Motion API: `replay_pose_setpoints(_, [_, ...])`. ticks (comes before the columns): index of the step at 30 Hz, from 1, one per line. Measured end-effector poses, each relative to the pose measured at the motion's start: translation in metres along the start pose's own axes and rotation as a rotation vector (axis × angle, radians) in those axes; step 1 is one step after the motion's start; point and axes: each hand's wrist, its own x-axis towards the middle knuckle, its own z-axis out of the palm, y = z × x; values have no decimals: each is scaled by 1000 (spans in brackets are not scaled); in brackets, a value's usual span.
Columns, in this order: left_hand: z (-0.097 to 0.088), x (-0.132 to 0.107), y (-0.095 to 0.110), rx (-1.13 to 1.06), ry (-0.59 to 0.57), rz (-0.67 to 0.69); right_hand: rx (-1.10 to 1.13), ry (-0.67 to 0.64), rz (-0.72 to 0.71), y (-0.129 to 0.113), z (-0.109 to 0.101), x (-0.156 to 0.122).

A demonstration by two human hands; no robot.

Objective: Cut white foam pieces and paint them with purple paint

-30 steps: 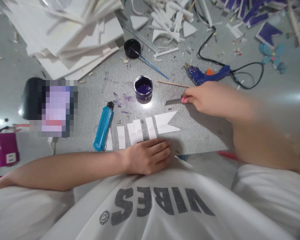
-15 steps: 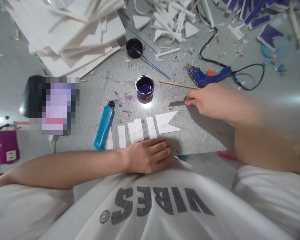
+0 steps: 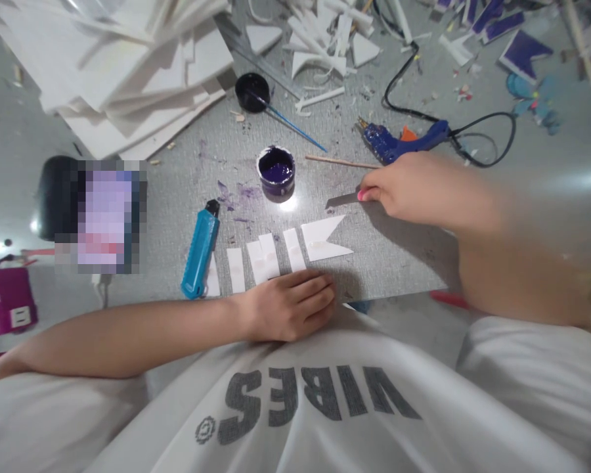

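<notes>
On my feed I count two bare hands point(image 3: 293, 305), one grey metal blade point(image 3: 343, 200), one turquoise plastic cutter point(image 3: 199, 253), one blue glue gun point(image 3: 387, 142), one purple paint pot point(image 3: 278, 188), one round black dish point(image 3: 247, 95), one blue brush point(image 3: 296, 127), one wooden stick point(image 3: 339, 161), one white swallow-tailed piece point(image 3: 321, 238), at least four narrow white strips point(image 3: 236, 269).

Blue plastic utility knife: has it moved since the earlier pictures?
No. The blue plastic utility knife keeps its place, left of the purple paint smears on the grey textured table; the whole view has shifted slightly.

The blade point(image 3: 342, 200) is dark grey, the strips point(image 3: 295, 251) white, the cutter point(image 3: 200, 253) blue, the paint point(image 3: 278, 172) purple, the tabletop point(image 3: 404, 272) mottled grey
</notes>
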Motion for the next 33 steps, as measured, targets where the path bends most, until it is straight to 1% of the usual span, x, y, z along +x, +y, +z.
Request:
replay_pose_setpoints(3, [0,0,0,-2,13,3,-43,-16,-19,-10,-1,-4])
replay_pose_setpoints(6, [-2,1,-1,-5,8,3,-37,10,-52,-16,-1,-6])
replay_pose_setpoints(10, [-7,1,-2,-6,-28,12,14,15,-49,-8,4,-3])
replay_pose_setpoints(14, [-13,-2,-1,85,-37,-8,13,45,-27,4,6,-1])
replay_pose_setpoints(16, [-16,-3,0,140,-35,-35,13,53,-45,2,4,-2])
replay_pose_setpoints(19, [-17,-1,1,207,-27,-78,21,34,-74,-9,2,-4])
replay_pose_setpoints(22, [-17,1,1,218,-43,-97,4,15,-81,-15,2,-3])
replay_pose_setpoints(25, [-16,-2,1,190,-73,-96,24,28,-88,-10,5,0])
replay_pose_setpoints(29, [-15,-10,2,131,-103,-105,6,32,-46,1,6,1])
replay_pose_setpoints(33, [-13,-10,2,128,-91,-106,-34,36,-62,-5,5,1])
